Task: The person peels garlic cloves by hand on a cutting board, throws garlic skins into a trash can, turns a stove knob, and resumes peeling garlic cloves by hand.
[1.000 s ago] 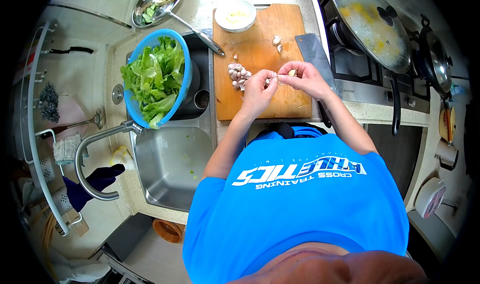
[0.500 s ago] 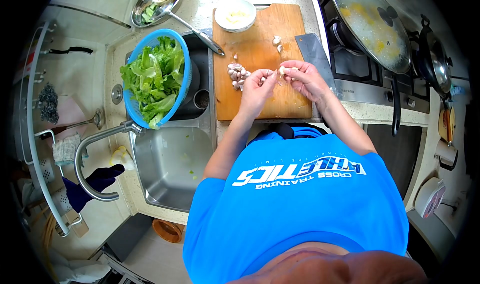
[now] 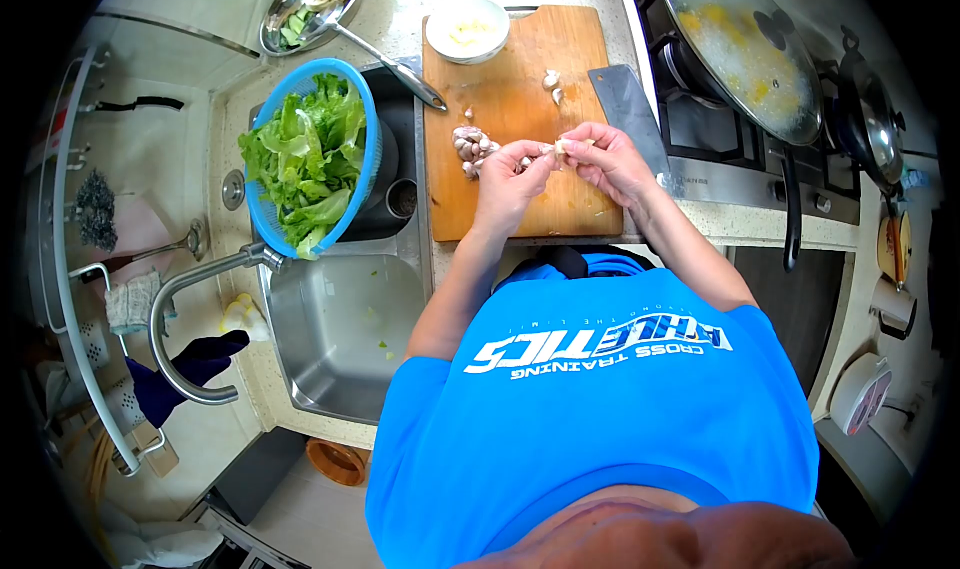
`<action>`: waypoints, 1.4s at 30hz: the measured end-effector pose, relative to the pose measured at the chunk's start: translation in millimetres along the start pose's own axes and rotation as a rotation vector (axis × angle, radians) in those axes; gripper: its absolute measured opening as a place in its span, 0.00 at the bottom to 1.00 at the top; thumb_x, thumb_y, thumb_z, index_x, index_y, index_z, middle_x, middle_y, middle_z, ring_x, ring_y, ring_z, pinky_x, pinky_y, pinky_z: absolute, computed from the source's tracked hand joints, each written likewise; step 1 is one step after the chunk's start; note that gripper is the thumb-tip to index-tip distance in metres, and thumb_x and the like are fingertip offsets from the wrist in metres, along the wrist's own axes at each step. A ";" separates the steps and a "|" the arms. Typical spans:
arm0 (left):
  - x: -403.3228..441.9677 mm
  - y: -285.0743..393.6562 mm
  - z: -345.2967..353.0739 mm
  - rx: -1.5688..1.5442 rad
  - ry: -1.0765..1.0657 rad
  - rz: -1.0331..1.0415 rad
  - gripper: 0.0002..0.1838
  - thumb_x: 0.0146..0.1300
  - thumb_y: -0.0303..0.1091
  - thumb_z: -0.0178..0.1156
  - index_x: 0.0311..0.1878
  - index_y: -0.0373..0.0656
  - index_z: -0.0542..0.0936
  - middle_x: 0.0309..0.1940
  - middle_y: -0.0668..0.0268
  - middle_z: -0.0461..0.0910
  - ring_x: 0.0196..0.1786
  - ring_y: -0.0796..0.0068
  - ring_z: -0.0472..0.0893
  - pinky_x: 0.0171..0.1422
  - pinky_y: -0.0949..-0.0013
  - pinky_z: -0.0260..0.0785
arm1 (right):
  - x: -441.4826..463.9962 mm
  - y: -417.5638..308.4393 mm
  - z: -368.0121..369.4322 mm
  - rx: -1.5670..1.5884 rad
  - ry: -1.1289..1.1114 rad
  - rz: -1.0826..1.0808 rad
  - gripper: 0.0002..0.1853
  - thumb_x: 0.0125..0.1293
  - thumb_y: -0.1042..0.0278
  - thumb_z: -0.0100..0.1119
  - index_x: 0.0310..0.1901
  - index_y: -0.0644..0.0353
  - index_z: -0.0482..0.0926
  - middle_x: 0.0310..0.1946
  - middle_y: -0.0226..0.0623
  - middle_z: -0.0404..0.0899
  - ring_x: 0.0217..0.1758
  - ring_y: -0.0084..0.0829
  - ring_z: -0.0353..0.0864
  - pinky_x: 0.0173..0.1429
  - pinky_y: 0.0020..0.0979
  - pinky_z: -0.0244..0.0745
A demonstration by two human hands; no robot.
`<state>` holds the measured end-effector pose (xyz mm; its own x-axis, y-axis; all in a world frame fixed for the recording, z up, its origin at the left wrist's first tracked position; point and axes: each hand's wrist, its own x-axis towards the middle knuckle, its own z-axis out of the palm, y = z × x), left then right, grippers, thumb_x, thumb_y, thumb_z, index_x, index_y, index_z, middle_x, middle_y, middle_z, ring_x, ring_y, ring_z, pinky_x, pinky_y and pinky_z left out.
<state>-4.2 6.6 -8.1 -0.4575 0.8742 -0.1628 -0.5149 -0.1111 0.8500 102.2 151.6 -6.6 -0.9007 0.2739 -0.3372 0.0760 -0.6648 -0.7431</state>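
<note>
Left hand (image 3: 510, 181) and right hand (image 3: 612, 165) pinch one garlic clove (image 3: 561, 148); blue shirt (image 3: 640, 419) reads "CROSS TRAINING".

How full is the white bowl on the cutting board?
Partly full: pale yellowish pieces lie in the white bowl, and its bare inner wall shows around them.

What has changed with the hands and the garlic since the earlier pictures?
The left hand and right hand, slightly apart half a second ago, have come together again; the right fingers still pinch a pale clove. I see nothing let go. The garlic pile, board, bowl, knife and lettuce stayed as they were.
</note>
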 end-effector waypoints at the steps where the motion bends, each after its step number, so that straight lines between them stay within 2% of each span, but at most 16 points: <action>1: -0.4 -0.1 0.8 0.000 -0.001 -0.002 0.06 0.60 0.24 0.55 0.40 0.35 0.76 0.25 0.71 0.75 0.19 0.92 0.61 0.21 0.85 0.49 | -0.9 0.5 0.6 0.001 0.002 0.000 0.06 0.59 0.73 0.59 0.38 0.61 0.77 0.32 0.32 0.79 0.33 0.19 0.77 0.32 0.15 0.71; 7: 0.2 -2.4 6.3 -0.094 0.023 0.012 0.04 0.60 0.24 0.55 0.38 0.35 0.75 0.24 0.71 0.74 0.20 0.92 0.60 0.22 0.85 0.49 | -1.0 7.8 4.6 0.141 0.012 0.073 0.04 0.60 0.73 0.58 0.36 0.62 0.77 0.31 0.32 0.78 0.31 0.20 0.76 0.31 0.15 0.71; 9: 0.0 -2.9 12.0 0.115 0.190 0.063 0.04 0.60 0.25 0.55 0.37 0.36 0.75 0.25 0.71 0.75 0.21 0.92 0.62 0.23 0.85 0.50 | -1.4 11.2 4.3 0.298 -0.059 0.174 0.05 0.61 0.72 0.56 0.37 0.62 0.77 0.30 0.32 0.78 0.31 0.19 0.76 0.31 0.14 0.72; 13: -0.3 3.2 15.5 0.233 0.213 0.135 0.04 0.59 0.25 0.55 0.35 0.36 0.76 0.25 0.71 0.76 0.23 0.89 0.67 0.25 0.84 0.56 | -2.4 6.0 8.6 0.257 -0.049 0.154 0.06 0.61 0.70 0.56 0.38 0.62 0.78 0.31 0.31 0.78 0.31 0.18 0.76 0.30 0.15 0.71; 15: 0.4 2.1 11.8 0.727 0.245 0.430 0.03 0.56 0.24 0.56 0.33 0.36 0.78 0.26 0.69 0.77 0.25 0.85 0.71 0.29 0.80 0.62 | -3.2 -1.5 13.1 -0.077 0.084 0.100 0.07 0.60 0.70 0.58 0.38 0.61 0.78 0.32 0.30 0.79 0.32 0.17 0.76 0.29 0.15 0.70; 19: 0.2 3.9 13.1 0.819 0.241 0.497 0.04 0.53 0.24 0.57 0.32 0.36 0.78 0.25 0.67 0.77 0.27 0.81 0.72 0.32 0.77 0.65 | -5.7 -11.2 20.9 -0.514 0.059 -0.107 0.10 0.57 0.71 0.60 0.41 0.62 0.78 0.33 0.30 0.79 0.32 0.18 0.78 0.31 0.16 0.70; 25: -1.3 4.0 9.5 0.795 0.262 0.440 0.03 0.53 0.24 0.57 0.32 0.36 0.77 0.24 0.67 0.76 0.26 0.82 0.71 0.30 0.78 0.63 | -2.9 -9.8 15.6 -0.314 0.084 -0.057 0.10 0.58 0.72 0.56 0.41 0.62 0.78 0.33 0.31 0.80 0.33 0.18 0.79 0.32 0.17 0.72; 27: -1.8 -1.9 4.9 0.507 0.224 0.226 0.04 0.55 0.23 0.55 0.35 0.37 0.75 0.23 0.70 0.74 0.23 0.84 0.68 0.27 0.79 0.60 | -2.9 -9.5 15.0 -0.220 0.094 -0.014 0.09 0.59 0.70 0.56 0.41 0.62 0.78 0.33 0.31 0.80 0.32 0.18 0.78 0.32 0.17 0.72; 31: 1.3 -7.2 -3.1 0.387 0.176 0.221 0.03 0.58 0.25 0.51 0.36 0.39 0.72 0.27 0.68 0.73 0.22 0.84 0.66 0.24 0.80 0.56 | 0.8 -3.6 2.2 -0.060 0.042 0.080 0.08 0.62 0.67 0.55 0.37 0.61 0.78 0.31 0.31 0.79 0.29 0.19 0.77 0.30 0.17 0.70; 32: 1.4 -5.5 -3.6 0.100 0.132 0.157 0.03 0.60 0.26 0.49 0.35 0.39 0.71 0.29 0.66 0.73 0.22 0.83 0.66 0.24 0.80 0.55 | 3.5 -4.8 -4.4 -0.062 0.039 0.078 0.08 0.62 0.67 0.55 0.37 0.61 0.78 0.31 0.31 0.79 0.29 0.19 0.77 0.30 0.17 0.70; 33: 1.8 -2.9 -3.6 -0.188 0.085 0.091 0.03 0.61 0.27 0.46 0.34 0.40 0.70 0.31 0.64 0.73 0.22 0.82 0.65 0.24 0.80 0.55 | 7.4 -7.2 -12.4 -0.114 0.025 0.086 0.08 0.62 0.65 0.55 0.36 0.61 0.78 0.29 0.30 0.79 0.27 0.18 0.76 0.30 0.17 0.69; 35: 3.0 3.7 -2.3 -0.202 0.077 0.098 0.06 0.62 0.29 0.44 0.31 0.40 0.69 0.34 0.60 0.73 0.22 0.81 0.66 0.24 0.80 0.55 | 22.9 -9.6 -22.8 -0.167 0.008 0.094 0.09 0.63 0.63 0.55 0.35 0.60 0.78 0.27 0.30 0.79 0.26 0.18 0.76 0.29 0.17 0.68; 37: 4.6 6.1 -2.6 -0.161 0.059 0.116 0.07 0.62 0.27 0.45 0.28 0.40 0.69 0.34 0.60 0.74 0.23 0.80 0.68 0.23 0.81 0.55 | 44.9 -14.6 -28.8 -0.755 0.254 -0.189 0.11 0.62 0.62 0.56 0.37 0.62 0.78 0.24 0.30 0.79 0.25 0.18 0.75 0.29 0.19 0.68; 38: 5.9 6.9 -1.7 -0.158 0.057 0.119 0.07 0.62 0.27 0.45 0.28 0.40 0.69 0.34 0.60 0.74 0.23 0.80 0.68 0.23 0.81 0.55 | 54.4 -18.2 -29.7 -0.755 0.254 -0.193 0.11 0.62 0.62 0.56 0.37 0.62 0.78 0.24 0.30 0.79 0.25 0.18 0.75 0.29 0.19 0.68; 40: 7.6 8.1 0.4 -0.111 0.092 0.078 0.08 0.61 0.24 0.47 0.25 0.41 0.68 0.34 0.58 0.74 0.24 0.78 0.71 0.23 0.81 0.55 | 70.6 -26.1 -24.3 -1.101 0.341 -0.555 0.11 0.60 0.63 0.57 0.39 0.60 0.78 0.24 0.34 0.80 0.25 0.24 0.77 0.31 0.24 0.70; 42: 8.0 8.9 0.7 -0.146 0.072 0.069 0.09 0.60 0.23 0.48 0.24 0.42 0.68 0.34 0.58 0.74 0.25 0.78 0.72 0.23 0.81 0.56 | 79.5 -31.2 -21.0 -1.214 0.328 -0.483 0.10 0.59 0.64 0.57 0.40 0.58 0.78 0.25 0.36 0.80 0.26 0.29 0.78 0.32 0.28 0.71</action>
<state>-11.9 12.9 -1.5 -0.5434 0.8266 -0.1465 -0.5779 -0.2418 0.7795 37.2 208.7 -22.3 -0.8145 0.5701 0.1074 0.2639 0.5289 -0.8066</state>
